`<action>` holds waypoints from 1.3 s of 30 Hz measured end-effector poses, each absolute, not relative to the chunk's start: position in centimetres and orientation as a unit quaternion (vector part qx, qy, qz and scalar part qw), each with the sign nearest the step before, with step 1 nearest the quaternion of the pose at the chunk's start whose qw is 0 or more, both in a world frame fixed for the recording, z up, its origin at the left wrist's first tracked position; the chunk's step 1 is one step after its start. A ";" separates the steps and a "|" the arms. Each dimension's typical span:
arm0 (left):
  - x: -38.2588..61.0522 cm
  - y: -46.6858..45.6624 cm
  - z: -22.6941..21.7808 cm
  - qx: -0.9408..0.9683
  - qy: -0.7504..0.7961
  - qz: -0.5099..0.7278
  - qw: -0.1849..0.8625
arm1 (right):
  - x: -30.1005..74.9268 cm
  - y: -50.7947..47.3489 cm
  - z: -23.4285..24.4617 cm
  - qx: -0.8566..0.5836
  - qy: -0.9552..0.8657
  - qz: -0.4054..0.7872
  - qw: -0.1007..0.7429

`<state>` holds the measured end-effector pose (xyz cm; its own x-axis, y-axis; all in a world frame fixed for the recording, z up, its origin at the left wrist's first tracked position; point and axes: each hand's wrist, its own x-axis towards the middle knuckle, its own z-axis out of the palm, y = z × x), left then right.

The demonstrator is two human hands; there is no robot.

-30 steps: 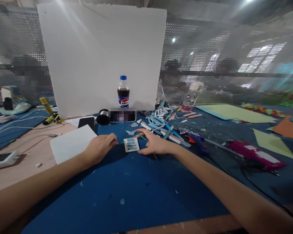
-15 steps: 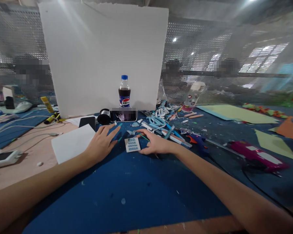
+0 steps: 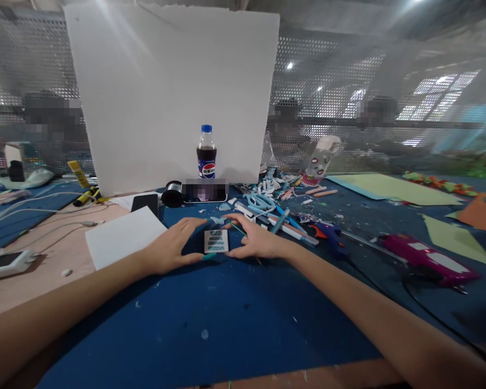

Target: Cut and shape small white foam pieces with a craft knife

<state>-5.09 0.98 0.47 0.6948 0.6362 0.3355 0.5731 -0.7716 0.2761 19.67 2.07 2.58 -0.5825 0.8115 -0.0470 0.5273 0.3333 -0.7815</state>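
Note:
A small white card with rows of blue patches (image 3: 216, 241) lies on the blue mat (image 3: 210, 319), between my two hands. My left hand (image 3: 170, 248) rests on the mat at the card's left, fingers spread around its edge, thumb below and forefinger above. My right hand (image 3: 254, 241) lies at the card's right edge with fingers stretched out, touching it. A thin green stick (image 3: 237, 228) runs under my right forefinger. Neither hand lifts anything.
A cola bottle (image 3: 206, 153) stands before a white foam board (image 3: 170, 92). A phone (image 3: 204, 192), tape roll (image 3: 171, 194), white sheet (image 3: 121, 236), pens and foam scraps (image 3: 267, 202), a blue glue gun (image 3: 328, 233) and a magenta tool (image 3: 425, 258) lie around. People sit behind the mesh screen.
My left hand opened, swung up toward the phone, then came back down beside the card with fingers spread. The card has turned a little squarer. My right hand has barely moved.

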 end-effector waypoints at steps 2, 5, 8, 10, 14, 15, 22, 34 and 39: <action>-5.1 1.0 0.4 0.915 0.343 0.193 0.094 | 19.6 2.0 2.4 -0.421 -0.802 0.378 0.191; -5.1 1.1 0.3 0.911 0.357 0.166 0.119 | 19.6 2.0 2.5 -0.415 -0.807 0.373 0.194; -5.2 1.1 0.1 0.910 0.362 0.147 0.140 | 19.6 2.0 2.7 -0.406 -0.808 0.387 0.183; -5.2 1.1 0.0 0.906 0.367 0.148 0.149 | 19.6 2.0 2.8 -0.406 -0.797 0.413 0.173; -5.1 1.2 0.0 0.904 0.365 0.159 0.157 | 19.7 2.1 2.8 -0.429 -0.761 0.453 0.178; -5.1 1.2 0.0 0.904 0.363 0.161 0.158 | 19.8 2.2 2.8 -0.435 -0.756 0.455 0.180; -5.2 1.3 0.4 0.915 0.343 0.141 0.161 | 19.9 2.2 3.1 -0.428 -0.769 0.446 0.166; -5.4 1.2 0.3 0.917 0.336 0.146 0.157 | 19.6 2.4 2.5 -0.378 -0.802 0.432 0.167; -5.3 1.2 0.3 0.912 0.346 0.157 0.153 | 19.4 2.3 2.4 -0.394 -0.792 0.434 0.170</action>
